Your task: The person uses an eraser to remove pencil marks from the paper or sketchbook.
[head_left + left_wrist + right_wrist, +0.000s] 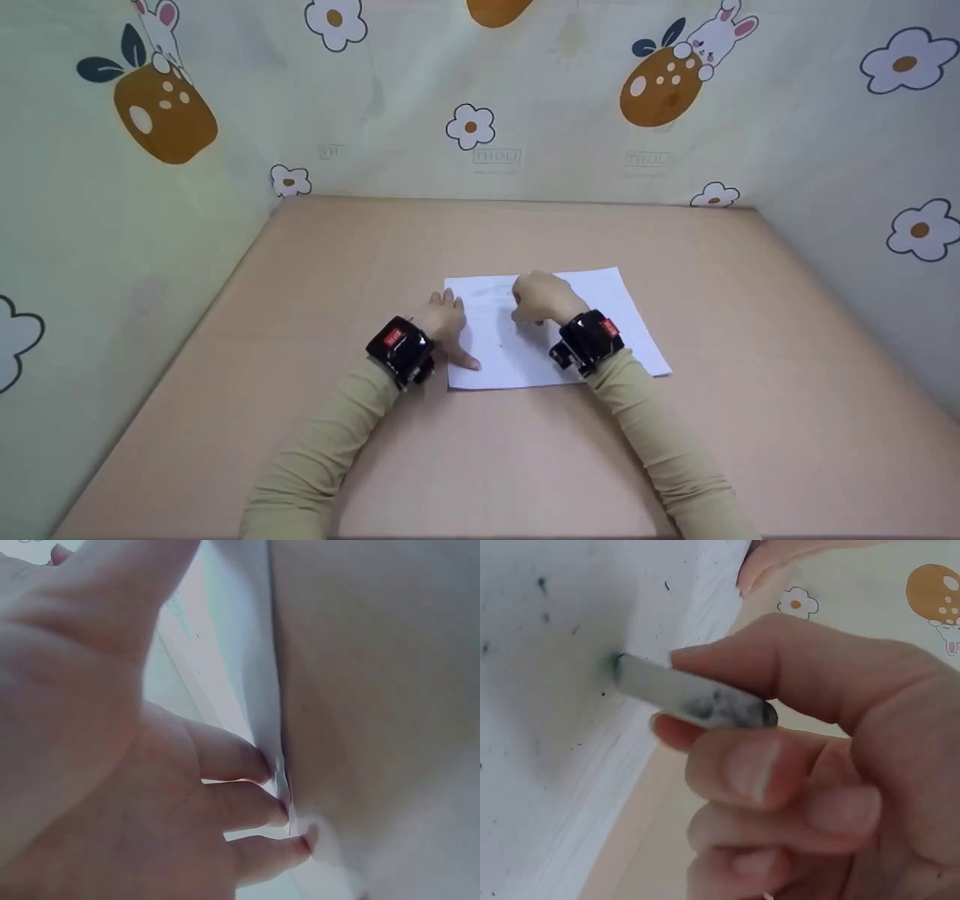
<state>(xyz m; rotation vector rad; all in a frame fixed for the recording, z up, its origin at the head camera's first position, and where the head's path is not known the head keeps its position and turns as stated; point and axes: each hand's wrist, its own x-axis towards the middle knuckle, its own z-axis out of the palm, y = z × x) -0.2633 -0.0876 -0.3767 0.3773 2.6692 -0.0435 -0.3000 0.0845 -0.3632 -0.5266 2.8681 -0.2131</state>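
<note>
A white sheet of paper point(517, 367) lies on the table, with faint grey marks on its upper left part. My left hand point(444, 322) rests across the sheet's left edge, fingers spread and thumb stretched out over the paper. In the left wrist view, several fingertips point(274, 814) press at that edge. My right hand point(547, 296) is over the upper middle of the sheet and pinches a small white eraser point(675, 694). Dark smudges cover the eraser's near end, while its far end meets the paper. Small dark crumbs point(542, 585) dot the sheet around it.
The light wooden table point(360, 255) extends on all sides of the sheet. Pale walls point(405, 150) printed with flowers and rabbits border it at the back and both sides. A black camera point(403, 350) is strapped to the left wrist, and another camera point(590, 341) to the right.
</note>
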